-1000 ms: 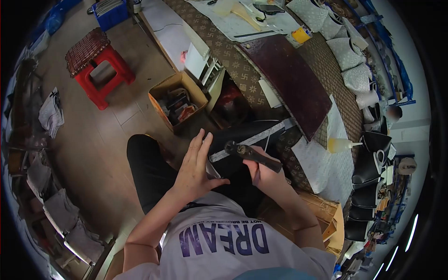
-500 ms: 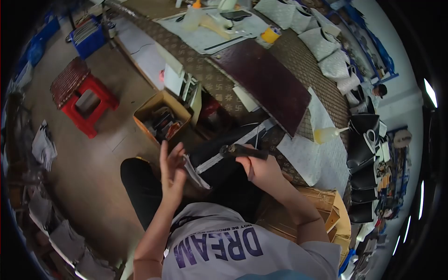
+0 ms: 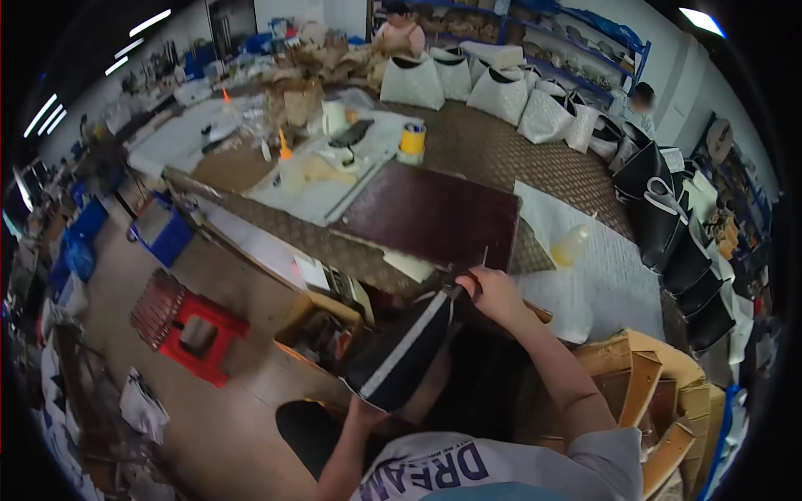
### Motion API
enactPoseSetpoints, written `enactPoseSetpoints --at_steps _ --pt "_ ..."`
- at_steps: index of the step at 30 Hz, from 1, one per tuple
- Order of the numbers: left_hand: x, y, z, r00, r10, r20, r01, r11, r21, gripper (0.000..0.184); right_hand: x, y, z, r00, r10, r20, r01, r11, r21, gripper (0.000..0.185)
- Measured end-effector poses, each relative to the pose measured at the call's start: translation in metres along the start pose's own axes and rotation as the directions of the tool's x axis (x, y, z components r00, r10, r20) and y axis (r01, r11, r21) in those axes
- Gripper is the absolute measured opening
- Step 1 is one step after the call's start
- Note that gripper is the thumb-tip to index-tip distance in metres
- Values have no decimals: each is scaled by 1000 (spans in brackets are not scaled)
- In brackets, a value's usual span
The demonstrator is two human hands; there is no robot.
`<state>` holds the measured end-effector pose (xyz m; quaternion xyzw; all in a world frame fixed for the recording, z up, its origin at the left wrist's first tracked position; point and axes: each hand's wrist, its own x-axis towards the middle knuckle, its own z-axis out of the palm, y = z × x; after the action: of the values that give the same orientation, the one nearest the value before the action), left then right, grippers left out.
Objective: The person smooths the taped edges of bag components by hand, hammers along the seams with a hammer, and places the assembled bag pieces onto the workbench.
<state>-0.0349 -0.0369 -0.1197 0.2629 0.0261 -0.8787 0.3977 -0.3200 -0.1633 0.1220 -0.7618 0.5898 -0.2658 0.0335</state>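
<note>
A black bag piece [image 3: 430, 355] with a white strip along it slants up from my lap toward the table edge. My left hand [image 3: 366, 412] is at its lower end, gripping it, with the fingers mostly hidden behind the black material. At its upper end, my right hand [image 3: 493, 294] is closed around a dark hammer-like tool [image 3: 464, 282], much of which the fingers cover. Just beyond my right hand lies a dark red board [image 3: 434, 209] on the patterned table [image 3: 476, 125].
White-wrapped bags [image 3: 412, 82] and black bags [image 3: 649, 209] line the table's far and right sides. A glue bottle [image 3: 572, 245] and yellow tin [image 3: 412, 139] stand on it. Left are a cardboard box [image 3: 309, 359] and red stool [image 3: 205, 338]. Two people sit farther off.
My view has tilted up toward the room. My left hand, spread and raised before, now holds the black piece's lower end. My right hand has moved with the tool to its upper end.
</note>
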Motion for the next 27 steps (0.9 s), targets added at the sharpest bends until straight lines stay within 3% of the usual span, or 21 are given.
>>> enactPoseSetpoints --at_steps 2,5,6,8,10,12,13,15,16,18,20,22,24,25,27 --pt "-3 7 7 998 54 21 -54 998 -14 62 23 3 -6 993 120 5 -120 989 87 25" --pt "-6 39 11 967 209 144 -225 968 113 63 59 41 17 975 27 -221 -22 999 26 23" --pt "-10 56 7 943 323 -77 -309 938 158 66 68 49 20 981 78 -175 -76 997 20 22" --pt "-29 92 -14 710 508 -487 -425 861 279 75 78 67 33 943 -52 -329 41 998 -40 22" --pt "-68 109 11 519 791 -324 -621 609 494 76 78 56 37 855 -124 -504 126 992 -30 19" --pt "-107 96 86 208 973 102 -709 78 700 69 64 22 34 831 3 -556 243 897 369 17" --pt "-116 95 102 81 937 339 -660 -205 723 77 49 -9 20 836 38 -548 282 826 489 20" --pt "-122 77 129 -31 768 640 -491 -569 660 87 24 -45 13 835 -42 -549 411 711 571 22" --pt "-122 75 128 -2 612 791 -372 -734 568 91 12 -55 9 831 -213 -514 491 716 496 21" --pt "-108 52 135 257 392 883 -278 -846 456 89 -9 -74 19 836 -401 -374 547 658 517 25" --pt "-89 31 109 240 356 903 -369 -827 424 88 -26 -77 40 790 -578 -203 594 639 489 30" --pt "-95 14 99 308 439 844 -393 -749 533 79 -40 -70 61 758 -646 -89 598 634 490 32" --pt "-101 1 84 405 510 759 -395 -651 648 74 -46 -63 71 764 -643 -63 577 635 514 29" --pt "-106 -3 75 444 533 721 -379 -617 690 62 -47 -60 76 763 -645 -50 568 630 529 28" --pt "-110 -7 76 463 592 660 -317 -585 747 50 -49 -60 78 783 -618 -66 556 648 521 23"
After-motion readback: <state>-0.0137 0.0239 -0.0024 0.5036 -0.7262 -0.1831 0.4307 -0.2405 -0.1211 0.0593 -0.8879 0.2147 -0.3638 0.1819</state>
